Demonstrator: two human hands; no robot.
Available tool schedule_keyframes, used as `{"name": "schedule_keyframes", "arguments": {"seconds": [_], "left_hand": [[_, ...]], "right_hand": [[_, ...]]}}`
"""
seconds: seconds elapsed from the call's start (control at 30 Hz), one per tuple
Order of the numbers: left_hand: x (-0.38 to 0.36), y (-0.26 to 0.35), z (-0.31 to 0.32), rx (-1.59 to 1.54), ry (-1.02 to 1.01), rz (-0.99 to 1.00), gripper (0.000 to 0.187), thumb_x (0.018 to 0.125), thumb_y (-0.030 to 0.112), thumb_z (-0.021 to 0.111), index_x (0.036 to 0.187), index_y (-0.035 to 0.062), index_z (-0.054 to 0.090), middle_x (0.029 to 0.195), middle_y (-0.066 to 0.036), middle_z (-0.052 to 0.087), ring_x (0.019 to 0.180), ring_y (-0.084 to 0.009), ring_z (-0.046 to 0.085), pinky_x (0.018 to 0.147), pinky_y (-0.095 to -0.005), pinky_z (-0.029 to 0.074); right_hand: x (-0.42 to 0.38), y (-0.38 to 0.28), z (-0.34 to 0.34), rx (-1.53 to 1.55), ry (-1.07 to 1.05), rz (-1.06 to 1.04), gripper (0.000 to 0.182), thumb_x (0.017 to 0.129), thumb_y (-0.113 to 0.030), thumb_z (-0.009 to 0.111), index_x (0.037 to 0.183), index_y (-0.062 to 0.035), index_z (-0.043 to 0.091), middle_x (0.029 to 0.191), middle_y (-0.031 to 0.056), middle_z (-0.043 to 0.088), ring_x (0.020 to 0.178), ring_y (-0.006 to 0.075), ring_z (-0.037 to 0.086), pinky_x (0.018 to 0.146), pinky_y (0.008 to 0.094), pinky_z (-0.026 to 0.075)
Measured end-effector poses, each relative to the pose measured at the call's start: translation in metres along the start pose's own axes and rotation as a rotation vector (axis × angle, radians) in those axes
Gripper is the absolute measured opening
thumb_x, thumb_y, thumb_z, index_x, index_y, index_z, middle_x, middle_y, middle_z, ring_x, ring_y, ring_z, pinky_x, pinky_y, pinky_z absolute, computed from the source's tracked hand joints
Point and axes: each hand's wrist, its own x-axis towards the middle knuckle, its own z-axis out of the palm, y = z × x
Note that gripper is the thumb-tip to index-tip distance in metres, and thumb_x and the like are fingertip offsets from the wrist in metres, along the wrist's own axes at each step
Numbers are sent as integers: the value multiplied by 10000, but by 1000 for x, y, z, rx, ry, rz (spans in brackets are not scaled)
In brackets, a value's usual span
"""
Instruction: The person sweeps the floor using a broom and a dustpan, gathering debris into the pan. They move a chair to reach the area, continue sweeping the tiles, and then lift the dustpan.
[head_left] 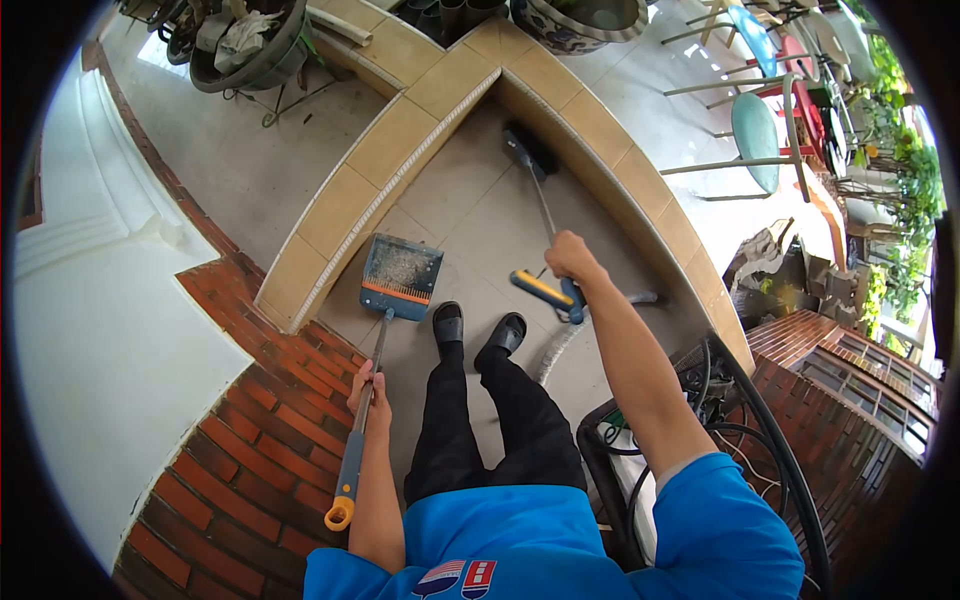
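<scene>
My left hand is wrapped round the metal shaft of a long-handled dustpan, whose grey grip with a yellow end ring hangs below it. The blue-grey dustpan rests on the tiled floor left of my feet, with an orange strip, comb teeth and greyish debris in its tray. My right hand is closed round the handle of a broom, its thin shaft running away from me. The dark broom head is on the floor near the corner of the ledge. A grey and yellow grip shows just below my right hand.
A raised tan-tiled ledge bounds the floor on both sides and meets in a corner ahead. Brick paving lies at left. A pale hose and a black-framed item with cables are at right. Planters and chairs stand beyond.
</scene>
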Motion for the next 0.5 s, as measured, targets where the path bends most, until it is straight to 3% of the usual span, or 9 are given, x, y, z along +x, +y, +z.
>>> {"name": "schedule_keyframes", "arguments": {"seconds": [0.03,0.07,0.13,0.23,0.3,0.37,0.43,0.5], "left_hand": [[2,-4,-1,-1,-11,-2,257,903,245,602,865,3,528,1023,-171,657,629,-119,529,589,-241,447],[1,-7,-2,-2,-16,-9,259,905,248,599,861,4,525,1030,-171,656,627,-118,527,586,-241,445],[0,-11,-2,-23,4,31,258,905,248,598,859,6,524,1048,-164,654,625,-114,522,586,-240,444],[6,-7,0,-21,47,103,293,915,277,581,862,-5,524,1074,-152,646,626,-103,485,564,-240,414],[6,-6,-1,-16,35,94,297,915,277,582,857,-7,521,1084,-154,642,629,-103,484,563,-242,414],[5,-6,-2,-24,18,21,270,903,248,601,842,0,514,1087,-165,644,631,-111,516,584,-245,443],[4,0,-5,-11,-9,-22,273,902,247,602,843,-4,513,1091,-163,643,623,-112,506,577,-246,434],[5,2,-2,-15,-13,-3,279,901,248,604,842,-8,512,1090,-160,642,614,-112,494,570,-247,425]], "right_hand": [[-9,-18,-6,-49,-26,-15,294,655,-95,506,843,112,596,864,341,594,893,458,592,786,455,491],[-30,-29,-10,123,5,128,287,655,-101,504,833,109,588,871,341,592,904,475,578,818,461,474],[-61,-9,12,123,128,121,286,686,-112,509,864,79,625,906,306,611,857,471,596,817,462,488],[-85,-14,-13,137,76,122,358,701,-127,511,972,95,587,945,315,603,906,474,583,859,466,469],[-40,-1,-10,126,224,115,302,688,-135,544,890,66,642,927,305,613,895,467,594,812,452,495],[9,-8,-35,-99,90,-13,226,657,-125,570,761,46,674,868,289,628,861,428,621,756,433,517],[55,-23,-33,163,-38,94,171,617,-112,595,646,43,663,801,270,635,816,386,644,712,417,526],[55,-35,-6,-157,-37,-124,182,598,-102,597,660,59,655,774,255,639,765,370,653,706,410,526]]}}
